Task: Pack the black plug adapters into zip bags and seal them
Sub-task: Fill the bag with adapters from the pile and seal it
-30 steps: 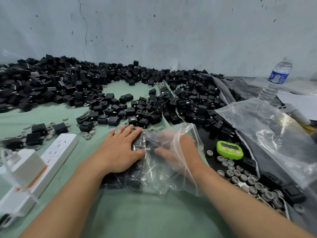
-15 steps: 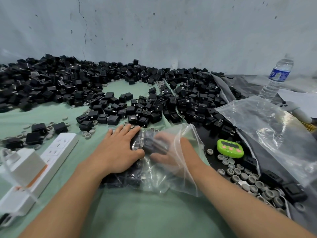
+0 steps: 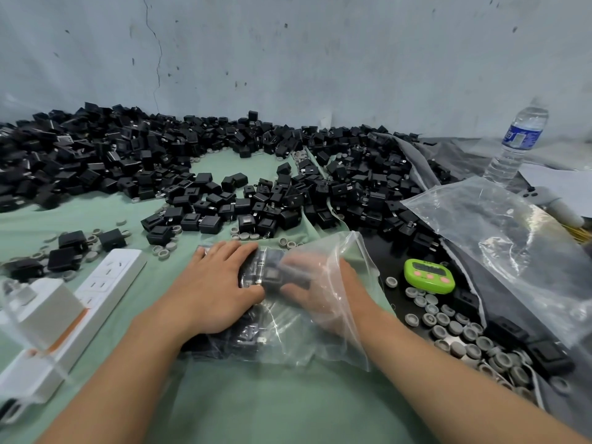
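A clear zip bag (image 3: 320, 347) lies on the green cloth in front of me, partly filled with black plug adapters. My left hand (image 3: 214, 290) lies flat on the bag's left half with straight fingers, pressing the packed adapters down. My right hand (image 3: 326, 293) is inside the bag's open mouth and holds a blurred black plug adapter (image 3: 285, 275) between fingers and thumb, close to my left fingertips. A large loose pile of black plug adapters (image 3: 128, 161) covers the far side of the table.
A white power strip (image 3: 105, 283) and a white box lie at the left. At the right are a green timer (image 3: 429, 275), several grey round caps (image 3: 464, 334) and a large clear plastic bag (image 3: 512, 251). A water bottle (image 3: 515, 145) stands far right by the wall.
My right hand has pushed a black adapter further into the bag toward my left hand. My left hand has stayed flat on the bag.
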The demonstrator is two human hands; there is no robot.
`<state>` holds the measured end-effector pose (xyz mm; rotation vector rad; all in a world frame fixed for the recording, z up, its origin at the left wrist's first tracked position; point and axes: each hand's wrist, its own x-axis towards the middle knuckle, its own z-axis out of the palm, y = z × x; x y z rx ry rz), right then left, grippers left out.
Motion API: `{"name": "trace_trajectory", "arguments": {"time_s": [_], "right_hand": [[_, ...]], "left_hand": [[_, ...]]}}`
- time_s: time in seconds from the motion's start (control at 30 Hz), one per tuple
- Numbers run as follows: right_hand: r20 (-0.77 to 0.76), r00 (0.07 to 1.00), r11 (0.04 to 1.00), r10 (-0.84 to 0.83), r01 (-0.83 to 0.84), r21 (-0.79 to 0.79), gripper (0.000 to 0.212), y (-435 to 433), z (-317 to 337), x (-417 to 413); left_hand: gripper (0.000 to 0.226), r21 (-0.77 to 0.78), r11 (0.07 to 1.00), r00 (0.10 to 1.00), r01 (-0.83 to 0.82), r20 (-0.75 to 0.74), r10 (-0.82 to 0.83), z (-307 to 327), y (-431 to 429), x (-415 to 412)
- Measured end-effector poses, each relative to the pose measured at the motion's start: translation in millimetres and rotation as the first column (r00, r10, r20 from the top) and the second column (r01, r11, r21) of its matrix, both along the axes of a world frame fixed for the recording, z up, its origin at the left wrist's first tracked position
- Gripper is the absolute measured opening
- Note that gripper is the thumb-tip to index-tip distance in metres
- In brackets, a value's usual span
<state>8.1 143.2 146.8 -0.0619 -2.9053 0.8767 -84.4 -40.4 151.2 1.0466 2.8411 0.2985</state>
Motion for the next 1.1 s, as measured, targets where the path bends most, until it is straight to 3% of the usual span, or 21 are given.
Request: {"name": "trace_trajectory", "arguments": {"time_s": [0.1,0.2,0.3,0.4,0.6,0.87,0.97,1.03,1.1], "right_hand": [[-0.061,0.995,0.995,-0.082,0.077,-0.070,0.032,-11,3,6],[-0.051,0.981,0.981,-0.190,0.188,-0.036,0.028,-13,4,7],[-0.039,0.984,0.982,-0.175,0.178,0.058,0.027,-12,7,8],[-0.040,0.986,0.985,-0.159,0.161,0.055,0.029,-13,10,7],[0.196,0.979,0.998,-0.061,0.057,0.023,0.029,10,12,0],[0.330,0.942,0.998,0.063,-0.061,-0.016,0.028,50,42,32],[0.164,0.970,0.960,-0.182,0.211,-0.186,0.049,70,60,42],[-0.039,0.900,0.864,-0.435,0.405,-0.298,0.045,80,69,31],[-0.136,0.855,0.845,-0.501,0.449,-0.291,0.042,80,77,6]], "left_hand": [[0.082,-0.002,1.000,1.000,-0.008,-0.017,0.008,0,1,0],[0.082,0.001,1.000,1.000,-0.014,-0.018,0.014,-1,2,1],[0.082,0.031,0.999,0.999,-0.031,-0.031,0.032,-1,4,2],[0.083,0.118,0.993,0.998,-0.028,-0.059,0.035,-1,6,3],[0.074,0.073,0.997,0.999,0.029,-0.034,-0.027,-3,13,-4],[0.072,0.037,0.999,0.999,0.025,-0.049,-0.024,-11,15,-9],[0.072,0.034,0.999,0.998,0.021,-0.052,-0.019,-12,15,-8],[0.072,0.017,1.000,0.999,0.021,-0.050,-0.020,-12,16,-8],[0.072,-0.003,1.000,0.999,0.018,-0.051,-0.018,-13,17,-8]]}}
